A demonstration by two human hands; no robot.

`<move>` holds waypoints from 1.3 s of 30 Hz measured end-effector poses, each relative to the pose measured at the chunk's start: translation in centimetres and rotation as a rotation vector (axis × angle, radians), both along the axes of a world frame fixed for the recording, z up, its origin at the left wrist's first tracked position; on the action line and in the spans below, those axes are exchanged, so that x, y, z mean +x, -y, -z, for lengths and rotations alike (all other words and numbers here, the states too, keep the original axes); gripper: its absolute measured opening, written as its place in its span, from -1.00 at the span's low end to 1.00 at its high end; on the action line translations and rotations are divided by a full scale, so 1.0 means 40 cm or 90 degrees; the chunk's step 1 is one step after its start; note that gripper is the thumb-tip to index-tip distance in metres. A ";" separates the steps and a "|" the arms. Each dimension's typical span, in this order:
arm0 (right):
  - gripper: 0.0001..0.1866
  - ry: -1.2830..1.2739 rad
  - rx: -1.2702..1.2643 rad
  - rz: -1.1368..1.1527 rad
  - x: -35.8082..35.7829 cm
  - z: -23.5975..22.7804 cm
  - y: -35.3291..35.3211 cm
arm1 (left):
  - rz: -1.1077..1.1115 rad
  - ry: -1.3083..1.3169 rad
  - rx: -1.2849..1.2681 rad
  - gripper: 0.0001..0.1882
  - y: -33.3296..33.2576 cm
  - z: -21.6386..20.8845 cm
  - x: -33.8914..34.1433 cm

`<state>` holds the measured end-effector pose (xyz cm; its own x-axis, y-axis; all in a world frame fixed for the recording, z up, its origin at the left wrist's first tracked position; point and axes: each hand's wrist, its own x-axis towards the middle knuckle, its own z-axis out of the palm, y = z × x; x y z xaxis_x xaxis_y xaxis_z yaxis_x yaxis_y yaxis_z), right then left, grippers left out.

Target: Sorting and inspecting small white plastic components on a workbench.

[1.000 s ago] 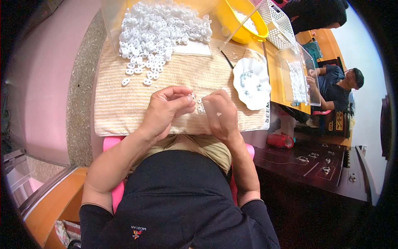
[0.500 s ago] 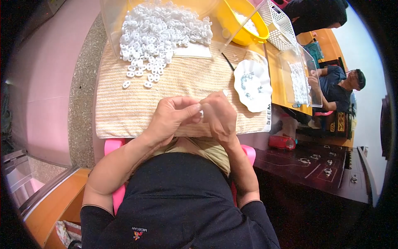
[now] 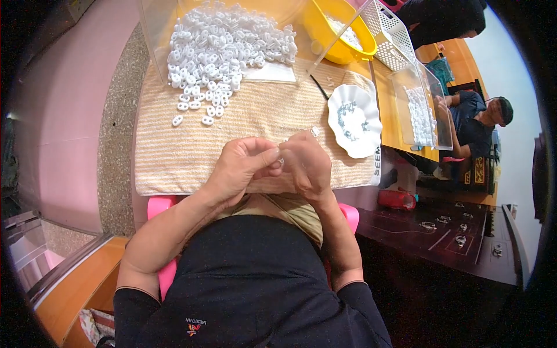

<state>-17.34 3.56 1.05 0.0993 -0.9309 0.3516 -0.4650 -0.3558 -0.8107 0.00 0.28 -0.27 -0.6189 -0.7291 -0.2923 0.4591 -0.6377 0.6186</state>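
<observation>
My left hand (image 3: 241, 165) and my right hand (image 3: 308, 165) meet over the near part of the striped towel (image 3: 191, 156), fingertips touching. The left thumb and fingers pinch a small white plastic piece (image 3: 282, 162), mostly hidden. My right hand is closed, its fingers curled and slightly blurred; what they hold is hidden. Another small white piece (image 3: 315, 131) shows at the far edge of the right hand; I cannot tell whether it is held or lies on the towel. To the right sits a white wavy-rimmed dish (image 3: 336, 124) with small dark-and-silvery parts.
A heap of white two-holed plastic pieces (image 3: 220, 46) spills from a clear bin onto the towel. A black stick (image 3: 319, 86) lies near the dish. Behind are a yellow basin (image 3: 325, 46) and a white perforated basket (image 3: 390, 29). Another person (image 3: 473, 116) sits at the right.
My right hand has shifted slightly and its fingers have turned a little; the white piece beyond it shows more. The left hand keeps its pinch, nearly in place.
</observation>
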 end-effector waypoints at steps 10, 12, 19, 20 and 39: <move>-0.85 -0.028 -0.026 -0.005 0.001 -0.013 0.010 | 0.001 0.025 -0.012 -0.85 0.004 0.016 0.000; -0.85 -0.015 0.026 -0.035 -0.006 -0.015 0.011 | -0.003 0.021 -0.030 -0.86 0.004 0.016 -0.001; -0.87 -0.020 0.026 -0.031 -0.013 -0.008 0.017 | -0.008 0.032 -0.013 -0.87 0.005 0.012 -0.006; -0.89 0.010 0.030 -0.023 -0.016 -0.003 0.016 | -0.014 0.043 -0.006 -0.87 0.005 0.008 -0.007; -0.96 0.231 0.183 -0.001 -0.017 0.036 0.005 | -0.032 0.031 0.039 -0.80 0.009 0.017 -0.003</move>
